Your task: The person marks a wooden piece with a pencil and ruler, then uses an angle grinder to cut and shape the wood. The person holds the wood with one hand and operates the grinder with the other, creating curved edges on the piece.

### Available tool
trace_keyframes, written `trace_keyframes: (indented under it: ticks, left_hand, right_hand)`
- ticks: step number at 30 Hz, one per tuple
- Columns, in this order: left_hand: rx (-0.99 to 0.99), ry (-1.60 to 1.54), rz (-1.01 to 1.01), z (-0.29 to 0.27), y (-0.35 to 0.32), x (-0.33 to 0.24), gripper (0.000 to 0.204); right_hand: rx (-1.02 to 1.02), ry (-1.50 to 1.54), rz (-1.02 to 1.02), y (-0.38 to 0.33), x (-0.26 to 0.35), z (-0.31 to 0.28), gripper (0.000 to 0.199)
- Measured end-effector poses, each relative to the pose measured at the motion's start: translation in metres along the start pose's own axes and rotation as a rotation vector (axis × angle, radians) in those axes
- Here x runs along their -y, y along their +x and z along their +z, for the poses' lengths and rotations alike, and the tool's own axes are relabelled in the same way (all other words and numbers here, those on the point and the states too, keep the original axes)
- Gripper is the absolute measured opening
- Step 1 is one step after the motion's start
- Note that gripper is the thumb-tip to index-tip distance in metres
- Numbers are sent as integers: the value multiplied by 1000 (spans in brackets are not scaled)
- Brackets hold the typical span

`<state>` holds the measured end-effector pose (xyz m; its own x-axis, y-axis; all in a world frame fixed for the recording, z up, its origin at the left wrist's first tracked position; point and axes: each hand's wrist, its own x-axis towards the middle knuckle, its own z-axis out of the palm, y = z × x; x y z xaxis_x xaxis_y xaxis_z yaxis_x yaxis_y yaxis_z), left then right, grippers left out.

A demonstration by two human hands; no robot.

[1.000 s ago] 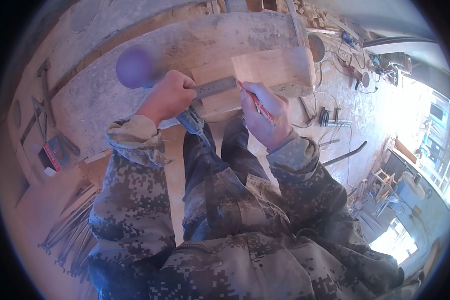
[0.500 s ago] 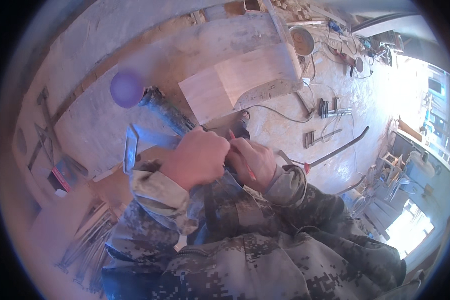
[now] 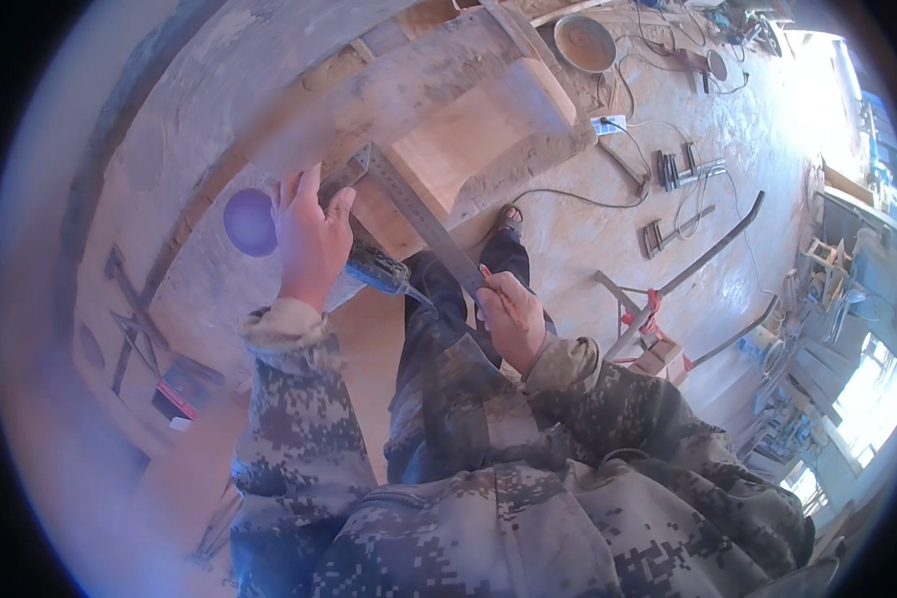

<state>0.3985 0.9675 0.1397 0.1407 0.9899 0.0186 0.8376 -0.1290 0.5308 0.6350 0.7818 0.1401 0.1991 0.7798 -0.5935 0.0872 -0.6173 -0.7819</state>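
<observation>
My right hand [image 3: 513,319] is closed round the lower end of the blade of a metal carpenter's square [image 3: 419,214]. A red pencil [image 3: 506,299] is also held in those fingers. The square slants up and left, its corner beside a pale wooden board [image 3: 458,149] on the workbench. My left hand [image 3: 311,244] is at the square's short stock, fingers stretched and thumb apart; whether it touches the stock I cannot tell. Below that hand lies a dark elongated tool [image 3: 377,267], partly hidden.
Beyond the board stands a round pan [image 3: 585,43]. A white power strip [image 3: 608,125] with cables lies on the floor. Metal clamps [image 3: 690,167] and a long curved bar [image 3: 713,244] tied with red material are to the right. A low bench surface [image 3: 199,149] runs along the left.
My hands were together close to my body and have moved apart. The left has gone forward and opened; the right still holds the pencil, and the square now points toward the board.
</observation>
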Motion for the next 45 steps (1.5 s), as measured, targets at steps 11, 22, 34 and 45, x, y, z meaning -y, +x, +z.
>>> trace_keyframes:
  ticks: [11, 22, 34, 45]
  left_hand:
    - [297, -38, -72, -3, 19, 9, 58]
    - [356, -109, -66, -5, 23, 8, 56]
    - [802, -409, -163, -35, 69, 42, 58]
    - [1000, -339, -161, -29, 98, 46, 56]
  right_hand:
    - [64, 111, 67, 14, -22, 0, 26]
    - [-96, -43, -77, 11, 2, -63, 45]
    - [23, -100, -125, 10, 27, -67, 50]
    - [24, -36, -181, 12, 6, -73, 49]
